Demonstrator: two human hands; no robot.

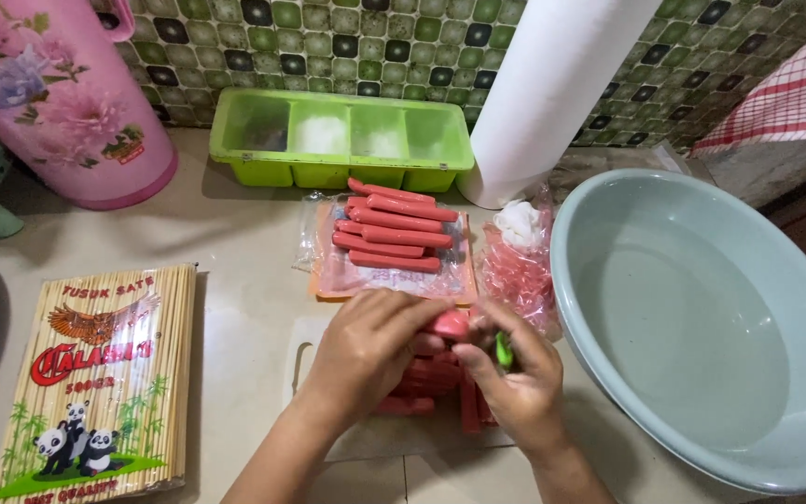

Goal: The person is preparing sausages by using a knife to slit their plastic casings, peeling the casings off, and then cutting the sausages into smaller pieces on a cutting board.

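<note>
Two hands meet over a white cutting board (328, 345) on the bench (244, 261). Left hand (366, 350) has its fingers closed around a red sausage (447, 324), held just above the board. Right hand (515, 378) pinches a small green-handled tool (504, 352) against that sausage's end; the blade is hidden, so its kind cannot be confirmed.

Status of work, judged from the layout: several red pieces (426, 378) lie on the board beneath the hands, apparently handled already. Behind the board, an opened packet (389, 271) carries about six whole sausages (394, 229), untouched. To the board's right rear sits a heap of crumpled red wrappers (515, 275). Further right, a large pale basin (701, 327) holds nothing visible. I would put progress at under half.

Also noted, relative to the board: a pack of bamboo skewers (104, 383) to the left, unopened as far as can be seen; a green compartment tray (342, 135) and a paper roll (552, 93) behind; a pink floral jug (58, 93) far left rear.
</note>
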